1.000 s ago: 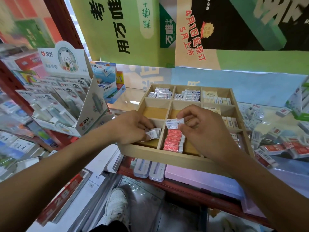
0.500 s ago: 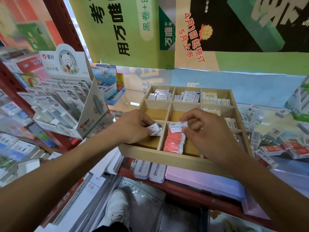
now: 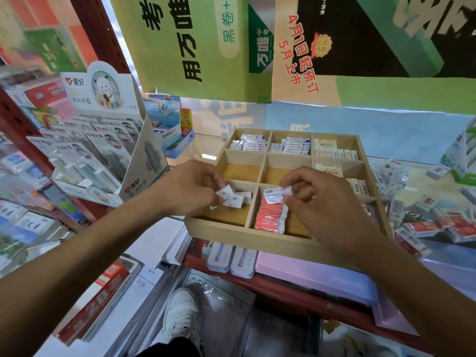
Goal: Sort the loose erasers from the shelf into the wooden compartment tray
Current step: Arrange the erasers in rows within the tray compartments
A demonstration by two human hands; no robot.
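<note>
Two erasers are in play: my left hand (image 3: pixel 192 188) pinches white ones (image 3: pixel 229 197) and my right hand (image 3: pixel 327 202) pinches another eraser (image 3: pixel 277 195) over the tray (image 3: pixel 257 234) at frame center; either could slip into the wrong compartment.

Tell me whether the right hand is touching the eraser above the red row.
Touching. In the head view the right hand pinches the eraser between thumb and fingertips, over the wooden tray and its row of red erasers.
</note>
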